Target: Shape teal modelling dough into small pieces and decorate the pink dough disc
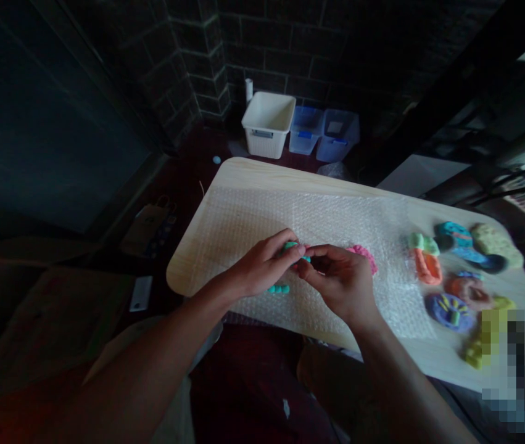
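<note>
Over the middle of the bubble wrap, my left hand (269,262) is closed on a small teal piece of modelling clay (290,245). My right hand (343,280) meets it from the right, its thumb and fingertips pinched at the same piece. A bit of pink or red shows between the fingertips, but the fingers hide most of it. Just below my left hand lies a short row of teal clay balls (279,289). Partly behind my right hand sits a bumpy pink clay lump (364,256).
Bubble wrap (253,216) covers much of the wooden table (183,265). Several coloured clay shapes stand at the right, among them an orange and green one (427,265) and a purple disc (450,311). Beyond the table are a white bin (266,132) and clear boxes (306,132).
</note>
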The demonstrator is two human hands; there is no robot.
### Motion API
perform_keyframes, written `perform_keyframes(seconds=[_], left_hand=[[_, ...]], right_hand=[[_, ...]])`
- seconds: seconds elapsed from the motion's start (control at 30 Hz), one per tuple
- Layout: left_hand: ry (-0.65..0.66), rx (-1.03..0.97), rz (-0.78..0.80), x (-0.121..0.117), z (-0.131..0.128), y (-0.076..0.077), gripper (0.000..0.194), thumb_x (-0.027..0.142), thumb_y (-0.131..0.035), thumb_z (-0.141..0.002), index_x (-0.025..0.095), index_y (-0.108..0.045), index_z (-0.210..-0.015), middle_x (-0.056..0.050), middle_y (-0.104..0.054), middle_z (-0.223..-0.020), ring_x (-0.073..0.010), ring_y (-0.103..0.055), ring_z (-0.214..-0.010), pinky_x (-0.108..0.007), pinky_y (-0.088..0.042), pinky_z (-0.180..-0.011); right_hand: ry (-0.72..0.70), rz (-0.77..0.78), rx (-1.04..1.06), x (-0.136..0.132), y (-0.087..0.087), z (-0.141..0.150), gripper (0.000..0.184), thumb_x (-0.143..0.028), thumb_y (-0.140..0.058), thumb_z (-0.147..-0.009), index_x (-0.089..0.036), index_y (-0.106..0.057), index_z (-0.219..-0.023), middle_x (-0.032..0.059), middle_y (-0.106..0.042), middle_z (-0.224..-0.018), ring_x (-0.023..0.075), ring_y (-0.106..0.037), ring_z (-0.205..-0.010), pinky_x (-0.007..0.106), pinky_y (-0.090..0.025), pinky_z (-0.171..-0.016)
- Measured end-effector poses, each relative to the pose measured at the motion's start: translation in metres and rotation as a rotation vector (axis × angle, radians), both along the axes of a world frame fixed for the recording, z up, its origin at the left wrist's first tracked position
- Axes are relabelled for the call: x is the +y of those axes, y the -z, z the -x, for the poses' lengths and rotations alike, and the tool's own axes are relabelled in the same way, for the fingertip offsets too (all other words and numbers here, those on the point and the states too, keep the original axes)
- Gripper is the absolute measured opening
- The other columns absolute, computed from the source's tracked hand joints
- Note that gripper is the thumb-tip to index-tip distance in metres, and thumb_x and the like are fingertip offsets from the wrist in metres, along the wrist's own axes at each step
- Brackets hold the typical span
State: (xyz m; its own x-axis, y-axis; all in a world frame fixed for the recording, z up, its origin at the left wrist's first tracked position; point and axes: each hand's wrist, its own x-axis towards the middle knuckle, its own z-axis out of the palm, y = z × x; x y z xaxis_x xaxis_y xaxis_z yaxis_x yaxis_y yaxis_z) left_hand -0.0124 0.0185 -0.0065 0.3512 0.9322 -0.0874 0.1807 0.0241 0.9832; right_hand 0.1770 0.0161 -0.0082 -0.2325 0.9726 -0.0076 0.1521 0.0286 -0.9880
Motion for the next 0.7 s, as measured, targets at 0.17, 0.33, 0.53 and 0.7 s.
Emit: perform_keyframes(seconds=[0.17,0.33,0.53,0.7], left_hand=[[0.035,0.005,-0.054,-0.002,-0.003,-0.004,0.028,0.047,-0.051,-0.106,0.022,-0.056,-0.095,0.003,-0.058,-0.073,-0.013,-0.053,-0.064,-0.027,-0.04,-0.062],[-0.077,0.25,-0.206,0.004,0.001,-0.007,0.01,0.026,-0.056,-0.097,0.022,-0.054,-0.088,0.004,-0.057,-0.071,-0.0135,-0.052,-0.064,-0.029,-0.035,-0.062],[-0.445,0.469,-0.303,0.016,0.032,0.003,0.004,0.024,-0.055,-0.099,0.023,-0.052,-0.096,0.004,-0.053,-0.074,-0.0154,-0.054,-0.067,-0.031,-0.036,-0.065],[-0.266,0.554,-0.388,0.016,0.03,0.021,0.015,0.019,-0.059,-0.099,0.022,-0.052,-0.112,-0.004,-0.066,-0.094,-0.02,-0.064,-0.082,-0.034,-0.046,-0.076]], right_hand=[[0.061,0.075,0.118,0.0,-0.005,0.012,0.011,-0.027,-0.081,-0.075,-0.018,-0.078,-0.079,0.0005,-0.071,-0.058,0.0122,-0.061,-0.047,0.025,-0.049,-0.046],[0.099,0.18,0.222,0.006,-0.003,0.005,0.006,-0.021,-0.081,-0.072,-0.017,-0.077,-0.072,-0.0004,-0.068,-0.053,0.0102,-0.057,-0.043,0.023,-0.046,-0.044],[0.35,0.187,0.441,0.024,-0.001,-0.02,0.01,-0.02,-0.088,-0.071,-0.018,-0.082,-0.079,0.0025,-0.078,-0.071,0.0112,-0.07,-0.059,0.021,-0.058,-0.059],[0.22,0.247,0.437,0.024,0.002,-0.016,0.025,-0.036,-0.089,-0.082,-0.017,-0.082,-0.096,0.0062,-0.082,-0.082,0.0148,-0.076,-0.068,0.026,-0.064,-0.068]])
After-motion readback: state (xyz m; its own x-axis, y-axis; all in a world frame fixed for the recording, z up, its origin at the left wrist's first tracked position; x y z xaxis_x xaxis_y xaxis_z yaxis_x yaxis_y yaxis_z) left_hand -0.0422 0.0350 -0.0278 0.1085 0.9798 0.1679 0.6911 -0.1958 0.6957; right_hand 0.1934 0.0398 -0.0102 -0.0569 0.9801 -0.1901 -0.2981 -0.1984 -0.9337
